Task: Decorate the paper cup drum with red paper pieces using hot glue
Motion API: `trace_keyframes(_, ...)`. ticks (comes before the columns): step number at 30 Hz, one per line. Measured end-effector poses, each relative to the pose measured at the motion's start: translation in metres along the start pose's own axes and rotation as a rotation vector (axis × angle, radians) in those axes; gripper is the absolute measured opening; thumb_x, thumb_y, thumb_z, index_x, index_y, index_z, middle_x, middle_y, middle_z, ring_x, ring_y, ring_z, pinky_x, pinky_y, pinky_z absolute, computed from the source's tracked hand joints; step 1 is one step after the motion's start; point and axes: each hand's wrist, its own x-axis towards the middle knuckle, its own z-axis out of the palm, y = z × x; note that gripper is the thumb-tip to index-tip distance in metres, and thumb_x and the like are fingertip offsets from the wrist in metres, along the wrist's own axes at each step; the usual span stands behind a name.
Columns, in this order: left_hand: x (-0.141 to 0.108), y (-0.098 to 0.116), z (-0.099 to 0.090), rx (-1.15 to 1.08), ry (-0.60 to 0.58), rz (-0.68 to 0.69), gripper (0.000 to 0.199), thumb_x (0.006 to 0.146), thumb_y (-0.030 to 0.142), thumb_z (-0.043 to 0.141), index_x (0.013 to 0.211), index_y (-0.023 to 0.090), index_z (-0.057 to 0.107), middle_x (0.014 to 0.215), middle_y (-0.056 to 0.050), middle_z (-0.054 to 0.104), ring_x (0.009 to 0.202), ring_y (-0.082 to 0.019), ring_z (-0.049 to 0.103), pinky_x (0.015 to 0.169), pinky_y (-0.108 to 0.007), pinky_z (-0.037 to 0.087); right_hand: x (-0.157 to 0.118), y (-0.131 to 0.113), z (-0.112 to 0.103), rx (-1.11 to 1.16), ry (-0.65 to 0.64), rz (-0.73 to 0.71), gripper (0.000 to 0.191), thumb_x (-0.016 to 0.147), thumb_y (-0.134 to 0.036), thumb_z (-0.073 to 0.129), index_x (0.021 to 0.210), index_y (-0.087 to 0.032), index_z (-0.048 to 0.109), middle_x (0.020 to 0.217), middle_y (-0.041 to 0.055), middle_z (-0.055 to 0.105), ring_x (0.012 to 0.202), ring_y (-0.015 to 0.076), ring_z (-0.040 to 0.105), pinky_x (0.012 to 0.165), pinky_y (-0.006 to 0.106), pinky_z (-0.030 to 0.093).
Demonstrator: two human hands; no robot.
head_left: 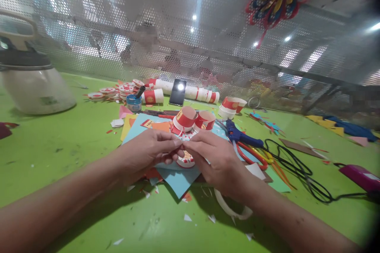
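My left hand (150,148) and my right hand (221,162) meet fingertip to fingertip over a pile of craft paper. Both are closed in a pinch; whatever lies between the fingertips is too small to make out. Just below them sits a round white piece with red and yellow marks (186,161), partly hidden. Cut red paper cups (184,118) stand right behind the fingers, with a second cut cup (206,118) beside them. Light blue paper (179,184) lies under the hands, next to orange and yellow sheets.
A blue glue gun (242,136) with a black cord lies at right, near red-handled scissors (252,156) and a magenta device (360,178). A tape ring (233,207) rests by my right wrist. Behind are a phone (178,93), a blue jar (133,103) and a large white jug (38,89).
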Motion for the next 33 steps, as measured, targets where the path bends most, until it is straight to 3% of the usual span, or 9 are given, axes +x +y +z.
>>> trace_keyframes(7, -0.003, 0.004, 0.003, 0.003, 0.013, 0.044, 0.014, 0.078, 0.028, 0.074, 0.077, 0.014, 0.074, 0.069, -0.001, 0.064, 0.06, -0.007, 0.048, 0.058, -0.019, 0.038, 0.006, -0.005, -0.007, 0.355, 0.098, 0.253, 0.019, 0.089, -0.01, 0.057, 0.094, -0.018, 0.075, 0.085, 0.0061, 0.071, 0.076, 0.0154, 0.063, 0.07, 0.031, 0.051)
trace_keyframes(11, -0.002, 0.005, 0.003, 0.094, 0.062, 0.081, 0.018, 0.077, 0.033, 0.073, 0.076, 0.015, 0.074, 0.07, -0.002, 0.066, 0.06, -0.009, 0.049, 0.057, -0.022, 0.038, 0.01, -0.007, -0.011, 0.495, 0.121, 0.524, 0.014, 0.087, -0.018, 0.061, 0.088, -0.016, 0.074, 0.087, 0.006, 0.072, 0.081, 0.0161, 0.064, 0.074, 0.03, 0.051)
trace_keyframes(14, -0.001, 0.005, 0.003, 0.145, 0.083, 0.088, 0.021, 0.078, 0.036, 0.072, 0.075, 0.016, 0.073, 0.068, -0.001, 0.065, 0.06, -0.009, 0.049, 0.057, -0.022, 0.038, 0.011, -0.007, -0.012, 0.514, 0.078, 0.676, 0.015, 0.086, -0.024, 0.062, 0.083, -0.013, 0.072, 0.079, 0.0046, 0.07, 0.072, 0.0144, 0.06, 0.067, 0.028, 0.048)
trace_keyframes(22, -0.004, 0.009, 0.01, 0.36, 0.147, 0.064, 0.031, 0.077, 0.044, 0.066, 0.066, 0.015, 0.068, 0.059, 0.001, 0.058, 0.056, -0.011, 0.047, 0.053, -0.023, 0.034, 0.012, -0.01, -0.012, 0.577, -0.015, 0.754, 0.016, 0.082, -0.025, 0.063, 0.078, -0.012, 0.071, 0.079, 0.007, 0.069, 0.071, 0.0164, 0.059, 0.066, 0.03, 0.047)
trace_keyframes(33, -0.005, 0.014, 0.02, 0.439, 0.185, 0.034, 0.036, 0.07, 0.052, 0.065, 0.062, 0.017, 0.061, 0.055, 0.002, 0.053, 0.052, -0.011, 0.044, 0.048, -0.024, 0.03, 0.015, -0.012, -0.01, 0.571, -0.025, 0.885, 0.013, 0.08, -0.022, 0.064, 0.068, -0.017, 0.067, 0.062, -0.0016, 0.056, 0.055, 0.0102, 0.048, 0.049, 0.023, 0.041)
